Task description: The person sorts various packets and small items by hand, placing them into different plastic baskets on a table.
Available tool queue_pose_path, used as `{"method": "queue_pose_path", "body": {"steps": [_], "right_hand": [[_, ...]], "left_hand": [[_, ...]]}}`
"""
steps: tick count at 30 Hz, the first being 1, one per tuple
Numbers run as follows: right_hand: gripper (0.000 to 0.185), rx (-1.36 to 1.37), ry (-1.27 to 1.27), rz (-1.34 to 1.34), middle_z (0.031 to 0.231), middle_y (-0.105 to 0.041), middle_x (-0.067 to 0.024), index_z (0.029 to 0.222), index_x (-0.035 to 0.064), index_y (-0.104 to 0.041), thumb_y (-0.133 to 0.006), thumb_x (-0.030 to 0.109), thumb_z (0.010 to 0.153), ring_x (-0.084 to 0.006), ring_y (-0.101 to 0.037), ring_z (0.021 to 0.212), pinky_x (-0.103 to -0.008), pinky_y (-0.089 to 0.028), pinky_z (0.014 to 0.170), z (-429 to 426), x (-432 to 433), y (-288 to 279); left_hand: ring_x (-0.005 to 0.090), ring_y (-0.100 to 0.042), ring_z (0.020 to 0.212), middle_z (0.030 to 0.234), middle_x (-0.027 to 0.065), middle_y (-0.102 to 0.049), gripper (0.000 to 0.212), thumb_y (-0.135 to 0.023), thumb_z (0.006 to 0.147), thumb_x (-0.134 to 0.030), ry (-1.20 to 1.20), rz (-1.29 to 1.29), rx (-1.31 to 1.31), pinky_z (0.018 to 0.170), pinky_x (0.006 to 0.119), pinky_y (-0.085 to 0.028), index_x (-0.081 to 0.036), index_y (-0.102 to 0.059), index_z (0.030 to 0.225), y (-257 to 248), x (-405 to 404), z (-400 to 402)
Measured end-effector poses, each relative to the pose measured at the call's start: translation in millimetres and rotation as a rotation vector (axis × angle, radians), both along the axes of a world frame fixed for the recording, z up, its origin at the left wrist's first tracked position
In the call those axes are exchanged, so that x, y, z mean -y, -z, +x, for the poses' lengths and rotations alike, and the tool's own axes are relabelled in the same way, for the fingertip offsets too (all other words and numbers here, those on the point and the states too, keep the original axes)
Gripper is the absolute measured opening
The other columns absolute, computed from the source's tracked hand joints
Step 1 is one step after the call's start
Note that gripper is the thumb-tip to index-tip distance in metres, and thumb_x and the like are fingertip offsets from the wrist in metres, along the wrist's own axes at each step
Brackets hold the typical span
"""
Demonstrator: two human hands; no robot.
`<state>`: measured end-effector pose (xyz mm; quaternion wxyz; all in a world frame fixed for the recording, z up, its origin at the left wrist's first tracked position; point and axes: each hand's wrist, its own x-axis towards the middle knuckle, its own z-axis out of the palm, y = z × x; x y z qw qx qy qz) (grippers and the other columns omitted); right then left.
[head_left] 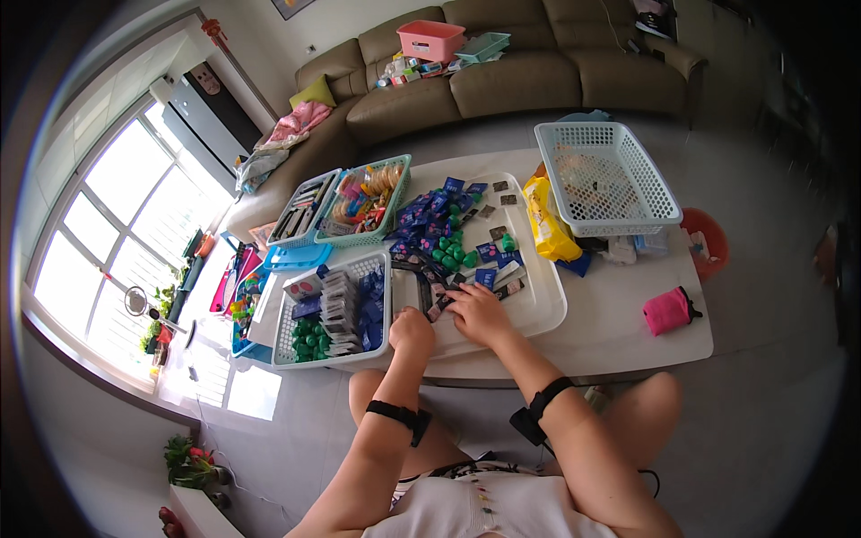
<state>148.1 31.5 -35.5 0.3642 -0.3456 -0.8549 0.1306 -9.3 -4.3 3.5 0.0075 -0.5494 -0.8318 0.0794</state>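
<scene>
My left hand (412, 331) is curled at the right wall of a white plastic basket (334, 363); whether it holds anything is hidden. My right hand (479, 315) rests with fingers spread on slim dark sachets (437, 306) at the near side of a white tray (557, 296). Behind my hands lie a pile of blue packets (424, 215), green capsule-like pieces (449, 254) and small dark squares (498, 233). The basket holds a row of grey packets (340, 313), blue packets (372, 306) and green pieces (311, 339).
A yellow packet (548, 222) and a pale blue basket (622, 222) stand right of the tray. At the table's right lies a pink pouch (667, 311), beyond it a red bin (714, 249). Baskets of pens (304, 208) and snacks (377, 195) are back left. A sofa (518, 81) stands behind.
</scene>
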Motion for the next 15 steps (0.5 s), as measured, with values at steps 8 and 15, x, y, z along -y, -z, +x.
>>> {"method": "queue_pose_path", "body": {"steps": [8, 15], "right_hand": [[0.023, 0.031, 0.025, -0.022, 0.126, -0.061, -0.0073, 0.096, 0.0113, -0.073, -0.057, 0.015, 0.079, -0.0288, -0.049, 0.123, -0.0424, -0.032, 0.109, 3, -1, 1], [0.024, 0.026, 0.031, -0.043, 0.127, -0.06, -0.006, 0.097, 0.012, -0.073, -0.058, 0.016, 0.079, -0.0284, -0.048, 0.124, -0.0421, -0.03, 0.11, 4, 0, -1]], "left_hand": [[0.0299, -0.067, 0.098, 0.116, 0.0222, -0.061, 0.038, -0.056, 0.088, -0.019, 0.019, -0.006, 0.028, 0.076, 0.036, -0.057, 0.003, -0.053, 0.118, -11, -2, 10], [0.0315, -0.065, 0.102, 0.118, 0.0256, -0.06, 0.041, -0.052, 0.09, -0.019, -0.019, -0.052, 0.004, 0.08, 0.035, -0.056, 0.005, -0.049, 0.123, -1, -1, 4]]}}
